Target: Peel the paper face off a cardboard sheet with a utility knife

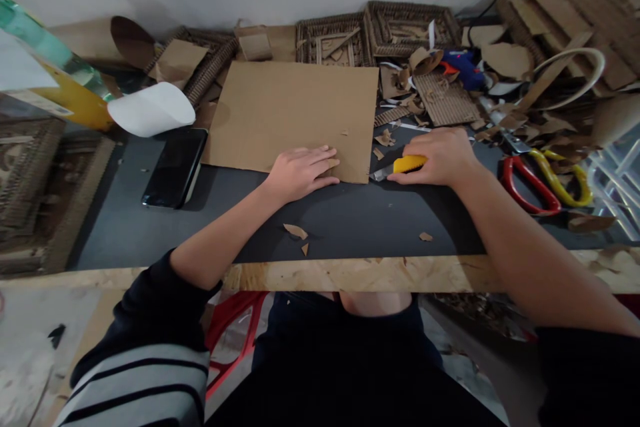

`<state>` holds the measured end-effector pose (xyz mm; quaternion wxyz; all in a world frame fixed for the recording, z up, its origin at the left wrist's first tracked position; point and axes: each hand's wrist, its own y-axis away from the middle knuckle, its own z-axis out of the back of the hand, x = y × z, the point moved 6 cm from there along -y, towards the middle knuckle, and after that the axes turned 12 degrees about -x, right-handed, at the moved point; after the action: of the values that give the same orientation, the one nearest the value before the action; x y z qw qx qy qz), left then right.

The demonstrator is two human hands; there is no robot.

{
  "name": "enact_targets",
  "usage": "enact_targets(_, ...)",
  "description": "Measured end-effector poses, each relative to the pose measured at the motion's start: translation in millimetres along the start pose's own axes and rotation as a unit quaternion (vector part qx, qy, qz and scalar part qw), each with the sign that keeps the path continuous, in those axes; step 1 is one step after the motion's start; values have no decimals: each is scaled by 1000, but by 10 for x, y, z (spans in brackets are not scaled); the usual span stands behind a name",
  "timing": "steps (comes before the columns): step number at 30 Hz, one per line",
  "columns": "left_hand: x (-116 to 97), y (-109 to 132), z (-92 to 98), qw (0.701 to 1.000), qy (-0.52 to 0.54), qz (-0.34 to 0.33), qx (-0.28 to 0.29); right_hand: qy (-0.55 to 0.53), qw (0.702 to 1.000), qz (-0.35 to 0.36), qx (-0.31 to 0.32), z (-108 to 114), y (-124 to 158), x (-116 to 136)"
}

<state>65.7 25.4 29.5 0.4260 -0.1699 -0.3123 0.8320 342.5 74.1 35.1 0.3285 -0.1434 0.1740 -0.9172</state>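
Here, your hands at the cardboard sheet's (293,113) near edge.
Your left hand (303,172) presses flat on the sheet, grip apart; your right hand (440,157), beside the sheet's near right corner, has its grip clamped on the yellow utility knife (403,165), blade at that corner. A phone (175,167) lies left of the sheet, scissors (545,180) well right.

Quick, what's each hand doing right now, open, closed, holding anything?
Left hand: open, flat on the cardboard sheet, holding nothing.
Right hand: closed around the yellow utility knife.
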Motion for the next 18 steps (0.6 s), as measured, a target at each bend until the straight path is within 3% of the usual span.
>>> enact_targets(9,49,19,-68,998,13,42,53,1,1000,-2,-12,15,-8,60)
enact_targets(18,72,26,-93,994,3,76,73,6,1000,-7,19,-40,-11,69)
